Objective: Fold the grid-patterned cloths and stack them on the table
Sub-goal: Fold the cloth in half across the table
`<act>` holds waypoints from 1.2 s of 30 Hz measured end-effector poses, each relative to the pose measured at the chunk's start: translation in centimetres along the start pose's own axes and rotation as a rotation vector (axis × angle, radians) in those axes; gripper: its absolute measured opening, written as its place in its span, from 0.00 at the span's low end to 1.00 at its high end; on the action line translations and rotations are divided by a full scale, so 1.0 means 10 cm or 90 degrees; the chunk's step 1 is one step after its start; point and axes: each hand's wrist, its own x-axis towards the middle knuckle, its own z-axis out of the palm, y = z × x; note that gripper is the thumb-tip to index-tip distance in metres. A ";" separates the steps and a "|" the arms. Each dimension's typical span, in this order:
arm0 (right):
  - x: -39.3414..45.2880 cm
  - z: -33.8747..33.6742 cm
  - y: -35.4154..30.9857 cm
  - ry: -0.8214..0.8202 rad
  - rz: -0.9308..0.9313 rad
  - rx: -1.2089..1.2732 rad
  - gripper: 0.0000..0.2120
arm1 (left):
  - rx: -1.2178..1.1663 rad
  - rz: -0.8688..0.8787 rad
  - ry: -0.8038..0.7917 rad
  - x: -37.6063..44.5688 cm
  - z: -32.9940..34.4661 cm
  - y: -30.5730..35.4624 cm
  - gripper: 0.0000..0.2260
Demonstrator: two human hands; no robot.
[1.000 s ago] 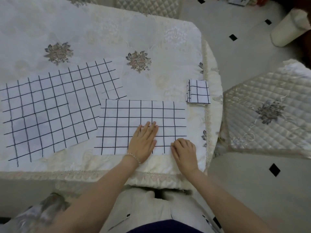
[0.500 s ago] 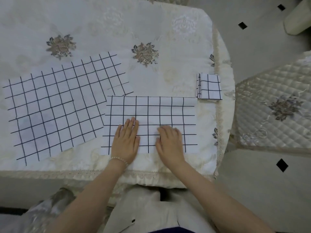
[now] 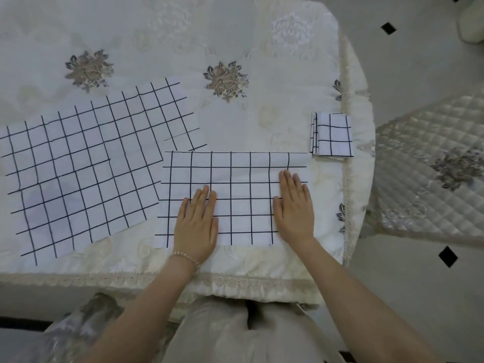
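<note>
hands flat on cloth: the left hand [image 3: 197, 221] lies released, fingers straight and together, palm down on the near left part of a half-folded white cloth with a black grid [image 3: 235, 179] at the bench's [image 3: 157, 30] near edge. the right hand [image 3: 293, 205] lies equally slack, fingers extended, pressing the cloth's right end. both forearms reach up from the lower frame, a beaded bracelet [image 3: 184, 256] on the left wrist. half a second ago the right hand sat close beside the left near the cloth's middle; it has since slid out to the right. a larger pile of unfolded grid cloths [image 3: 78, 169] lies to the left, and a small folded grid cloth stack [image 3: 332, 133] sits near the bench's right edge.
</note>
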 end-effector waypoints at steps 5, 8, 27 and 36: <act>0.00 0.00 -0.02 0.006 -0.003 -0.005 0.27 | -0.007 -0.044 0.040 0.48 -0.26 0.56 0.22; 0.02 -0.01 -0.01 0.009 0.000 -0.006 0.27 | -0.029 0.110 0.022 0.75 -0.16 0.75 0.24; 0.08 -0.08 -0.14 0.033 0.040 0.031 0.28 | -0.024 -0.066 0.041 0.85 -0.11 -0.49 0.26; 0.52 0.24 -1.42 -0.070 -0.206 0.020 0.27 | 0.000 -0.062 0.047 0.87 -0.07 -0.50 0.26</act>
